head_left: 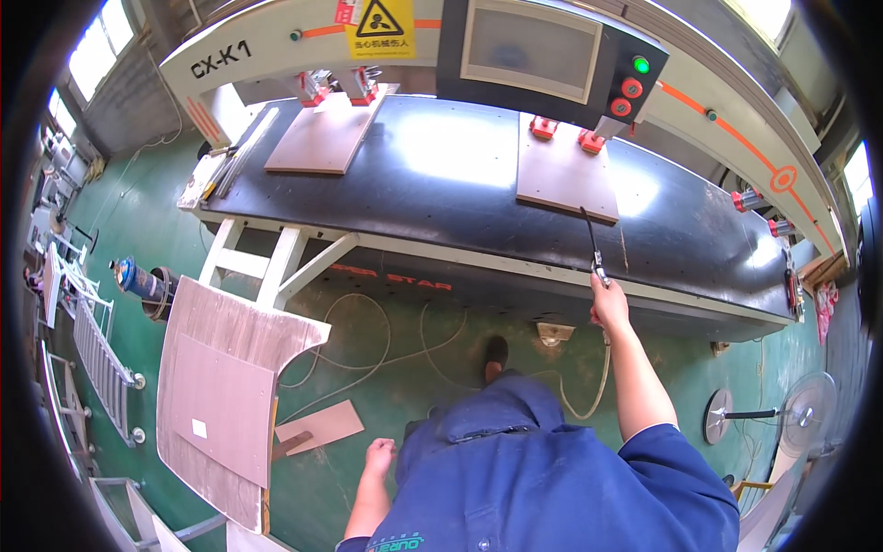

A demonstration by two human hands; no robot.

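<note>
- Leftmost, a stack of curved grey-brown wooden panels (225, 396) leaned upright on the green floor (386, 368), with a small offcut board (319, 426) lying flat just beside it.
- Lower down, the left hand (378, 456) hung by the person's side, loosely curled and holding nothing, near the offcut but apart from it.
- Further back, a brown panel (324, 136) lay on the black machine table (441, 175) under red clamps (338, 90).
- Right of centre, a second brown panel (565, 178) rested on the same table below another pair of red clamps (566, 134).
- Next, the right hand (608, 304) was closed around the handle of an air blow gun (593, 247), its thin dark nozzle angled up toward the near edge of that second panel.
- That tool looked light and rigid, best gripped at its handle; its pale hose (589, 396) trailed down to the floor and could drag a little.
</note>
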